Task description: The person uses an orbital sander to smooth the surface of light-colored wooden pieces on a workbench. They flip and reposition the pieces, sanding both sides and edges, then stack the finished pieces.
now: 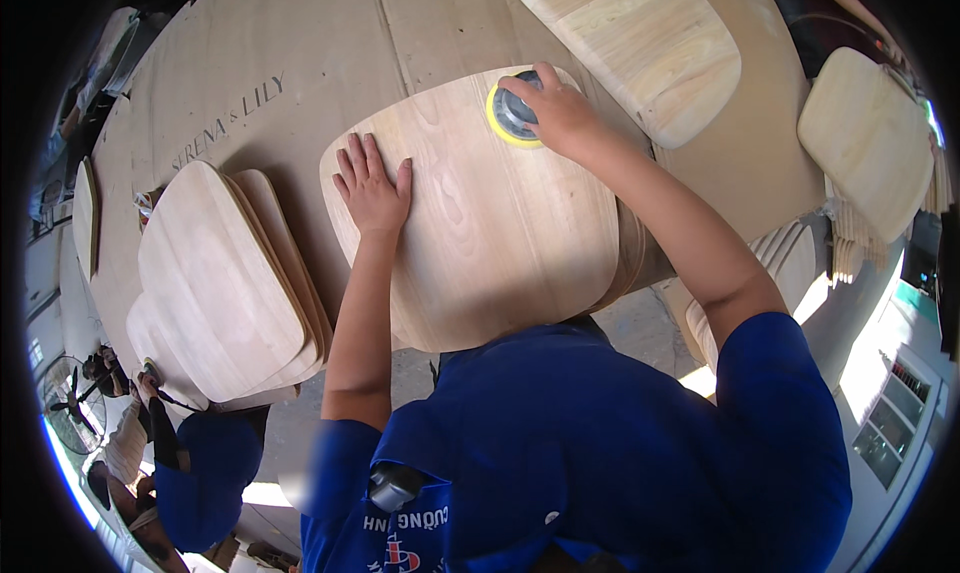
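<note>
A pale wooden panel with rounded corners point(480, 233) lies flat in front of me, its near edge close to my body. My left hand point(375, 190) rests palm down on its left part, fingers spread. At the panel's far right edge my right hand point(562, 116) grips a round sanding pad point(513, 123) with a dark grey top and a yellow rim. The pad sits against the wood, and my fingers curl over its top. More wooden edges show beneath the panel on its right side.
Left of me stands a stack of similar wooden panels point(220, 283). Another panel point(650, 48) lies at the far right on the cardboard-covered table point(320, 43). Further right is a pile of panels point(865, 138). A co-worker in blue point(205, 478) is at the lower left, near a fan point(73, 403).
</note>
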`<action>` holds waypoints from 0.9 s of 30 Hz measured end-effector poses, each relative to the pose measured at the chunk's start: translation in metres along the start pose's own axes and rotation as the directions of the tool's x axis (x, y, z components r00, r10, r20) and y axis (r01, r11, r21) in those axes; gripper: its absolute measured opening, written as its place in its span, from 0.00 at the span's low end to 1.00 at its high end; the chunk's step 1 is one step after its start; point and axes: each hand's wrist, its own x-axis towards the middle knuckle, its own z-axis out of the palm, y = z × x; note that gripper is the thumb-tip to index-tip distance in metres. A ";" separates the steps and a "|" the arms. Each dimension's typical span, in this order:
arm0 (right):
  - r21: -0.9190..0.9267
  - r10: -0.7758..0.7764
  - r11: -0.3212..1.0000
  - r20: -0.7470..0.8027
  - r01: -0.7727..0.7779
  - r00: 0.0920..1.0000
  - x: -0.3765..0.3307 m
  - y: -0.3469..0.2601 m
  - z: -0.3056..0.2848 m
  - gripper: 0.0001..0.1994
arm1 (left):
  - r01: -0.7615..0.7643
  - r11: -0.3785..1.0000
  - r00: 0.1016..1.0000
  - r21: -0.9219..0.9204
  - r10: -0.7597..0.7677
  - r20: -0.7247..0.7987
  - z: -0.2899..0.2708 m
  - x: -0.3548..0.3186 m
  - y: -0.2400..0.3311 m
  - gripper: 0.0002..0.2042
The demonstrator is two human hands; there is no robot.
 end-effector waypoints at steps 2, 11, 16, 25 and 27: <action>-0.002 0.001 1.000 0.009 -0.001 1.000 -0.015 0.011 -0.004 0.31 | 0.018 1.000 0.999 0.023 -0.019 0.044 0.000 0.003 -0.002 0.38; 0.017 0.122 0.993 -0.113 -0.121 0.986 0.027 0.033 -0.019 0.31 | -0.704 0.620 0.567 -0.346 0.784 0.253 -0.017 -0.073 0.119 0.33; -0.029 0.048 0.998 -0.111 -0.051 0.993 0.012 0.037 -0.011 0.30 | -0.824 0.378 0.346 -0.421 0.926 0.154 0.001 -0.075 0.201 0.33; -0.062 -0.051 0.997 -0.090 0.046 0.995 -0.046 0.044 0.001 0.31 | -0.816 0.413 0.323 -0.405 0.906 0.273 -0.030 -0.112 0.153 0.32; -0.028 -0.069 0.997 -0.047 0.068 0.996 -0.068 0.047 0.004 0.30 | -0.807 0.448 0.327 -0.384 0.881 0.342 -0.045 -0.129 0.126 0.32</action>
